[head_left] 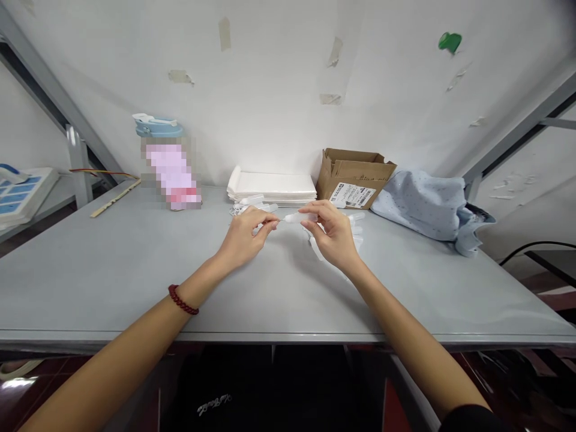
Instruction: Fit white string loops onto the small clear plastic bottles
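Observation:
Above the middle of the grey table (279, 288), my right hand (332, 235) pinches a small, whitish translucent tube (293, 218) whose narrow end points left. My left hand (249, 233) is closed in a pinch at that narrow end, on something thin that is too small to make out. Behind my left hand lies a small pile of clear and white plastic pieces (252, 203). Several similar translucent pieces (357, 230) lie beside and behind my right hand, which partly hides them.
A stack of white envelopes or sheets (274, 185) lies against the wall. To its right stand an open cardboard box (351, 180) and a bundled light-blue cloth (418, 204). At the back left are a blue-lidded, blurred pink object (168, 162) and a thin wooden strip (116, 198).

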{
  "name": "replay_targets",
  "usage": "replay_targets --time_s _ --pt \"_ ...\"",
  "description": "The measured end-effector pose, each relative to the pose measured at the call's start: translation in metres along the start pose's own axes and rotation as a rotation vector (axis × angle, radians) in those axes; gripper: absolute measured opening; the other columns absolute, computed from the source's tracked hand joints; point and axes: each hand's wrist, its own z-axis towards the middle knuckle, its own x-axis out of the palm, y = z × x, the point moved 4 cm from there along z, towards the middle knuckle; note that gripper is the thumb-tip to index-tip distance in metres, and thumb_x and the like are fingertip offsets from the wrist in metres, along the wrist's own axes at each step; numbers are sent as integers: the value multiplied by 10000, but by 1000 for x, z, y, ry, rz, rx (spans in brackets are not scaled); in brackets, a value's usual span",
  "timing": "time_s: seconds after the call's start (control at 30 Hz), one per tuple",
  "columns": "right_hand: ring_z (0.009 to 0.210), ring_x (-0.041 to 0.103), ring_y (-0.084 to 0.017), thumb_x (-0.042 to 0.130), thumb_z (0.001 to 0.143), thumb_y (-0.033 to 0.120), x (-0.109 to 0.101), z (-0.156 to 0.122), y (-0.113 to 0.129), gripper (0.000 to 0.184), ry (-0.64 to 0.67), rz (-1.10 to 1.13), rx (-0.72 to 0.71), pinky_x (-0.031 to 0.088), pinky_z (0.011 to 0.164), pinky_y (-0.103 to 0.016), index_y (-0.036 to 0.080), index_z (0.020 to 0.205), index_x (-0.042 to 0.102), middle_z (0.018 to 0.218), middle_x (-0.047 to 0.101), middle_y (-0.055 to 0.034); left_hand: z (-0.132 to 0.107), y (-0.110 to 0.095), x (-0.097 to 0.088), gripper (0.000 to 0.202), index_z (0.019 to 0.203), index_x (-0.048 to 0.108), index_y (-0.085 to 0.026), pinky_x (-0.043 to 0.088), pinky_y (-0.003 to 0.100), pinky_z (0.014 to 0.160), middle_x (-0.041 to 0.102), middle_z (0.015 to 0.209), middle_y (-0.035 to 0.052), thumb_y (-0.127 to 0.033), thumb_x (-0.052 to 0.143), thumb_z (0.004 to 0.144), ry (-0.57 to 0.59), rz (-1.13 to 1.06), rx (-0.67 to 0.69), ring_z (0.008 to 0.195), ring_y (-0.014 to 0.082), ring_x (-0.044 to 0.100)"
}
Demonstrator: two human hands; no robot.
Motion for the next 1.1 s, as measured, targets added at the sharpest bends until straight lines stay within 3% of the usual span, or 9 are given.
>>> replay_targets --time_s 0.5,0.8,0.97,1.1 --pt "851 605 -157 544 863 199 12 -10 -1 168 -111 37 10 519 701 -298 240 961 675 999 644 -54 -4 -6 0 153 811 668 -198 406 234 554 651 749 11 -198 519 844 -20 7 -21 723 148 541" --pt "902 627 -166 536 876 209 16 -14 2 199 -90 51 -26 524 737 -300 251 995 689 994 663 -55 -6 -10 -3 170 792 657 -187 380 221 495 616 732 26 -229 504 851 -43 -2 3 673 140 526" --pt "882 623 -174 541 874 228 8 -9 5 211 -91 25 -45 513 742 -321 259 1019 691 984 666 -57 -2 -12 -5 141 902 654 -192 442 261 627 662 748 19 -250 542 841 -28 -75 -29 727 153 574" --pt "863 617 -173 545 870 246 4 -7 5 212 -112 32 4 509 684 -310 278 1021 690 998 661 -51 1 -7 -10 242 1023 643 -175 480 297 718 695 805 42 -301 587 823 -40 -249 -128 794 176 636"
